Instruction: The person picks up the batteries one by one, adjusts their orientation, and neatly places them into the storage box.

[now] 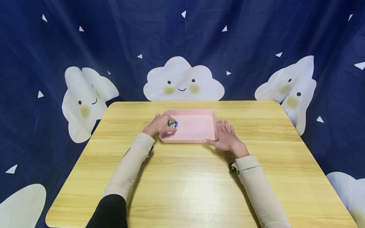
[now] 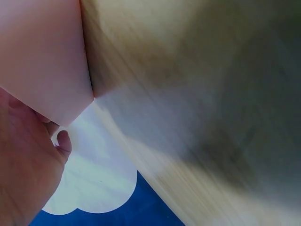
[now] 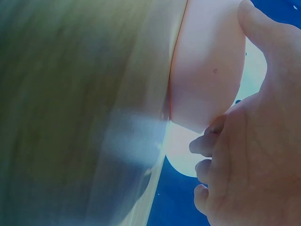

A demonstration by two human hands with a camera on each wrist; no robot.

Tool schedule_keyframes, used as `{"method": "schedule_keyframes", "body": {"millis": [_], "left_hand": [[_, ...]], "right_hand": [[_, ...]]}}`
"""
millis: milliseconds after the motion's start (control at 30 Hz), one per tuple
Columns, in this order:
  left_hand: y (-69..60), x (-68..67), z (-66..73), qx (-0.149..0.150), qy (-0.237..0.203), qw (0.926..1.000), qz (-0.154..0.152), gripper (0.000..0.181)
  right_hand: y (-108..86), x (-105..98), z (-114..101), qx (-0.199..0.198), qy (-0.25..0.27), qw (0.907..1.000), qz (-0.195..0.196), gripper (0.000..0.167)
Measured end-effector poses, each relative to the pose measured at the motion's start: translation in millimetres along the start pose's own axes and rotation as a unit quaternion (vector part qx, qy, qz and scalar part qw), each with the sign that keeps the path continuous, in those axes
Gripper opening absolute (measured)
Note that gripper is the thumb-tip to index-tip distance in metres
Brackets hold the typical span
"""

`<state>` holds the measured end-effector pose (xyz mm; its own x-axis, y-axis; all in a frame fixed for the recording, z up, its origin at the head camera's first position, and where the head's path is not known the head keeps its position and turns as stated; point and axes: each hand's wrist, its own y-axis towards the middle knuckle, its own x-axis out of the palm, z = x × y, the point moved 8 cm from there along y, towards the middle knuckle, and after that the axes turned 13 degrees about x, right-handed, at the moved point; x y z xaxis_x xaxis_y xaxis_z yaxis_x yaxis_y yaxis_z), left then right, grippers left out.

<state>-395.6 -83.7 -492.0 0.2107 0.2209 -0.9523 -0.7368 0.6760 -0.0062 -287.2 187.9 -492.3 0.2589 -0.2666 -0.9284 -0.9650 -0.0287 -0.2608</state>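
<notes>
A shallow pink tray (image 1: 196, 128) lies on the wooden table, its long side towards me. Over its left end, my left hand (image 1: 159, 124) pinches a small object (image 1: 173, 124) with blue, green and white colouring; its kind is too small to tell. In the left wrist view the tray's wall (image 2: 42, 56) hides the fingertips of that hand (image 2: 28, 165) and what they hold. At the tray's right end rests my right hand (image 1: 226, 139), fingers straight along the side and thumb at the near rim. The right wrist view shows this hand (image 3: 258, 150) against the tray wall (image 3: 207, 70).
The light wooden table (image 1: 182, 177) has rounded corners and reaches back to a dark blue curtain (image 1: 128, 31) with white clouds and triangles. Both forearms lie over the table's near part, in beige sleeves (image 1: 129, 167) with a small dark device (image 1: 233, 167) under the right wrist.
</notes>
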Motion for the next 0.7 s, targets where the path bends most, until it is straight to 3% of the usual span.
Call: {"method": "schedule_keyframes", "body": {"millis": [200,333,467,700], "left_hand": [[-2.3,-0.4,-1.9,-0.003,-0.009,0.9999,0.008,0.061],[-5.7,-5.1,-3.9,-0.001,-0.037,0.9988,0.033,0.060],[-10.7,-14.5,-5.6,0.010,-0.052,0.9966,0.064,0.052],[-28.4,-35.5,-9.8,0.017,-0.029,0.9948,0.096,0.046]], "right_hand": [[-0.1,1,-1,-0.003,0.001,1.0000,-0.002,0.119],[0.7,3,0,-0.002,0.000,1.0000,-0.003,0.120],[1.3,3,1,-0.002,-0.003,1.0000,-0.005,0.121],[1.5,2,1,0.000,-0.003,1.0000,-0.005,0.122]]}}
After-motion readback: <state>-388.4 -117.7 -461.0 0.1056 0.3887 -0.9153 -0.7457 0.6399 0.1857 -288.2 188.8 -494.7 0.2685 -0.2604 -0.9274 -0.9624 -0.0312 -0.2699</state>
